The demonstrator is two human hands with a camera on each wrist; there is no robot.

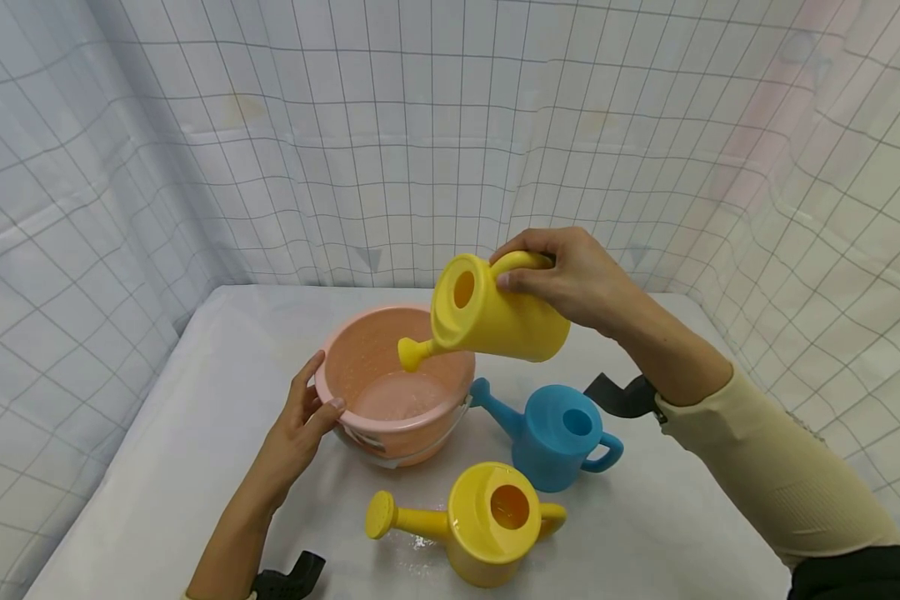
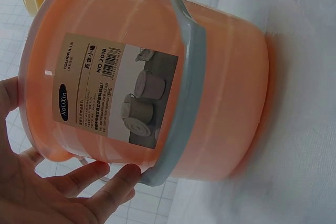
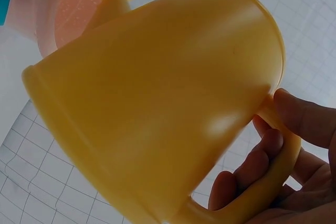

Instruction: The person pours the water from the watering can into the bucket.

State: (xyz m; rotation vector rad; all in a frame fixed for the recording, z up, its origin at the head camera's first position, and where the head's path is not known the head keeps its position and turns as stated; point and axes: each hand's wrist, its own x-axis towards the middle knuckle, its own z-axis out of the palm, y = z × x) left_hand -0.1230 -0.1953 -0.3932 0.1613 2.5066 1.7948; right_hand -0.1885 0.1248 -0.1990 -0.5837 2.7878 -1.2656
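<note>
My right hand [image 1: 570, 271] grips the handle of a yellow watering can [image 1: 506, 321], tilted with its spout down over a pink bucket [image 1: 401, 425]. In the right wrist view, fingers and thumb wrap round the handle of that watering can [image 3: 157, 93]. No stream of water can be made out at the spout. At the bucket's left side, my left hand [image 1: 300, 425] holds the rim, thumb over the edge. The left wrist view has the fingers of the left hand [image 2: 63, 182] against the outside of the bucket [image 2: 226, 87], near its grey carrying handle [image 2: 189, 103].
A blue watering can [image 1: 555, 437] stands right of the bucket, its spout close to the bucket wall. Nearer me is a second yellow watering can [image 1: 487, 525], with wet spots on the white tabletop [image 1: 217, 400] beside it. Grid-patterned curtains [image 1: 435, 133] enclose the back and sides.
</note>
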